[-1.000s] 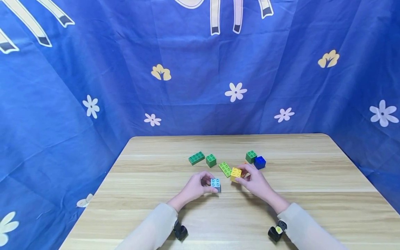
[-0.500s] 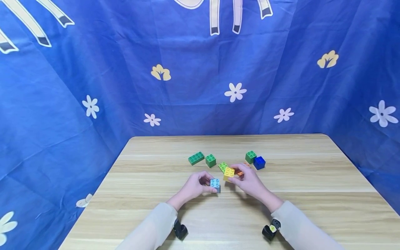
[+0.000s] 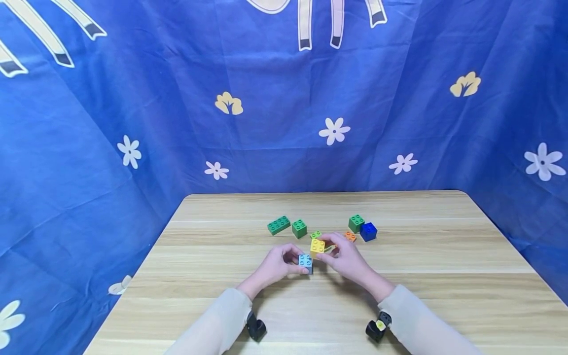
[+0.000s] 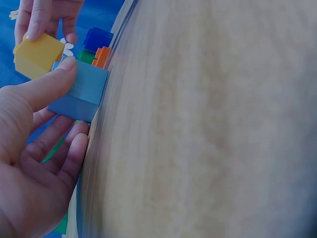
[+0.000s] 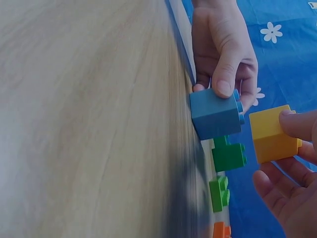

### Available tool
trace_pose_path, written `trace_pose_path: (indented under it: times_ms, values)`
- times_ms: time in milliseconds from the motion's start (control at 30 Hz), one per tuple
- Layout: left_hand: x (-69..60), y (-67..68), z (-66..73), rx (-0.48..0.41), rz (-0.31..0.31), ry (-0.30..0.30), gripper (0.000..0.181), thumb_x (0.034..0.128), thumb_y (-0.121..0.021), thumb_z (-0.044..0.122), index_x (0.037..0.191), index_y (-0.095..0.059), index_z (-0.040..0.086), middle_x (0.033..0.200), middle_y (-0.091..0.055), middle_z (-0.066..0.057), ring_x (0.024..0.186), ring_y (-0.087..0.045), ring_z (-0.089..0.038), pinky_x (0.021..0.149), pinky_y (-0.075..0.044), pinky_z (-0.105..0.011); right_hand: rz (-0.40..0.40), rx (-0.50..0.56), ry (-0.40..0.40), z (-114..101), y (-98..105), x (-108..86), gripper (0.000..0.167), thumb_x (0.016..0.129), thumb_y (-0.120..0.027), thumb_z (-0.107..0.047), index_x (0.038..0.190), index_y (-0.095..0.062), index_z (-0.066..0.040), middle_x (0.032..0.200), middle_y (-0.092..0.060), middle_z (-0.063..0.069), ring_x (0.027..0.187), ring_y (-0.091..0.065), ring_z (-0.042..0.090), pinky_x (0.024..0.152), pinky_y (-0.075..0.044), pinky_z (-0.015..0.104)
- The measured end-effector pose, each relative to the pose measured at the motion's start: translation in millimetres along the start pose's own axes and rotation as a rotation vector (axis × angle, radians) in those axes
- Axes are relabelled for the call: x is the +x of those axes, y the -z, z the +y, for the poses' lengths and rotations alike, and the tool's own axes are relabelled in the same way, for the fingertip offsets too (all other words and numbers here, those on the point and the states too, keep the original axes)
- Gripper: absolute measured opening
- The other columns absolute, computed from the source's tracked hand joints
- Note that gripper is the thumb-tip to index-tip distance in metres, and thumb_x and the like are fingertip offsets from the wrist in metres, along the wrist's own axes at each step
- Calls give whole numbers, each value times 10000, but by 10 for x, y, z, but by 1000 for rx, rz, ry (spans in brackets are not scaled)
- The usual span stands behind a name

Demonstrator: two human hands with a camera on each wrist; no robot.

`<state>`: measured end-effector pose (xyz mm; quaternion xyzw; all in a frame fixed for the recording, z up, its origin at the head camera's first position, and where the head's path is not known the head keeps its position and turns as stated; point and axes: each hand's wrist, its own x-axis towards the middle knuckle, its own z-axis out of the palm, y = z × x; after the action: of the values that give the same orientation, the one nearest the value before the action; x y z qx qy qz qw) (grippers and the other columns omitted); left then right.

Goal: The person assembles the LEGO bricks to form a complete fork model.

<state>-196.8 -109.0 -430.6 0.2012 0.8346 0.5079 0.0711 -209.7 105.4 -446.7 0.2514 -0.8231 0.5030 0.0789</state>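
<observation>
A light blue toy brick (image 3: pixel 305 263) with studs on top stands on the table, pinched between the thumb and fingers of my left hand (image 3: pixel 278 265). My right hand (image 3: pixel 348 256) holds a yellow toy brick (image 3: pixel 317 248) between thumb and fingers. In the right wrist view the yellow brick (image 5: pixel 275 134) is raised off the table, a little higher than the studs of the blue brick (image 5: pixel 216 115), with a gap between them. The left wrist view shows the thumb pressed on the near side of the blue brick (image 4: pixel 81 89).
Behind the hands lie a long green brick (image 3: pixel 279 225), a square green brick (image 3: pixel 299 228), another green brick (image 3: pixel 356 223) and a dark blue brick (image 3: pixel 369 231). A lime brick (image 3: pixel 316 235) and an orange brick (image 3: pixel 350 236) are partly hidden by the right hand. A blue curtain (image 3: pixel 284 123) hangs behind the wooden table (image 3: pixel 199 231).
My right hand has moved left with the yellow brick, bringing it close to the light blue one. More of the orange brick shows now. My left hand has stayed nearly still.
</observation>
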Motion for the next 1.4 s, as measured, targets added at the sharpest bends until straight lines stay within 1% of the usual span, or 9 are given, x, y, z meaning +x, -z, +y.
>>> trace_pose_path:
  times_ms: [67,267,367,533,667,800,933,1167,1400]
  values:
    - [18,-6,-46,-4,-2,-6,315,716,-780,43,975,-615,-26,874,-626,-161,794,-579,-271,655,-480,-224,-7,4,1,-15,-16,6,373,800,-729,-125,1144,-597,-65,1012,-599,15,893,-570,191,698,-526,285]
    - [115,-49,-318,19,8,1,349,701,-806,128,985,-621,46,865,-620,-55,808,-573,-206,674,-483,-230,-31,11,3,-70,-64,32,370,806,-722,-132,1150,-600,-67,1017,-592,4,904,-567,208,710,-524,298]
    - [135,-55,-370,30,9,5,368,690,-817,177,982,-623,67,855,-613,-15,798,-569,-172,677,-489,-232,-46,5,-1,-97,-83,39,354,812,-718,-132,1144,-605,-93,1033,-587,-19,912,-558,166,716,-524,308]
    - [138,-58,-386,27,2,-3,381,688,-820,190,991,-626,63,856,-614,0,801,-577,-171,686,-498,-239,-66,0,-1,-113,-115,42,352,817,-715,-134,1149,-606,-93,1041,-579,-52,925,-544,124,719,-521,297]
    - [142,-57,-388,25,1,-10,385,691,-819,182,999,-624,57,865,-617,6,807,-581,-170,694,-500,-239,-81,2,4,-117,-133,44,363,821,-712,-142,1160,-601,-77,1045,-575,-51,933,-539,129,721,-519,290]
    - [140,-52,-386,28,0,-3,386,692,-819,186,1001,-624,60,867,-616,12,809,-579,-164,700,-500,-239,-90,-1,0,-111,-144,47,373,820,-712,-139,1168,-598,-65,1041,-572,-56,934,-537,135,721,-517,294]
    - [133,-48,-375,23,4,4,382,689,-820,182,992,-622,62,856,-613,11,798,-574,-154,700,-500,-242,-103,-13,17,-102,-155,53,375,820,-711,-130,1169,-598,-52,1026,-575,-49,934,-548,166,710,-512,278]
    - [131,-55,-377,8,-1,-3,373,692,-817,172,989,-624,57,853,-613,1,796,-570,-158,700,-498,-244,-117,-6,-23,-101,-167,48,345,819,-713,-134,1145,-604,-113,1011,-570,-72,911,-541,119,705,-503,249]
    - [133,-64,-388,14,8,-7,377,681,-824,173,984,-629,60,846,-612,11,790,-569,-151,702,-494,-243,-130,-13,-1,-99,-160,58,333,821,-714,-158,1131,-603,-109,1016,-570,-35,912,-544,140,708,-507,258]
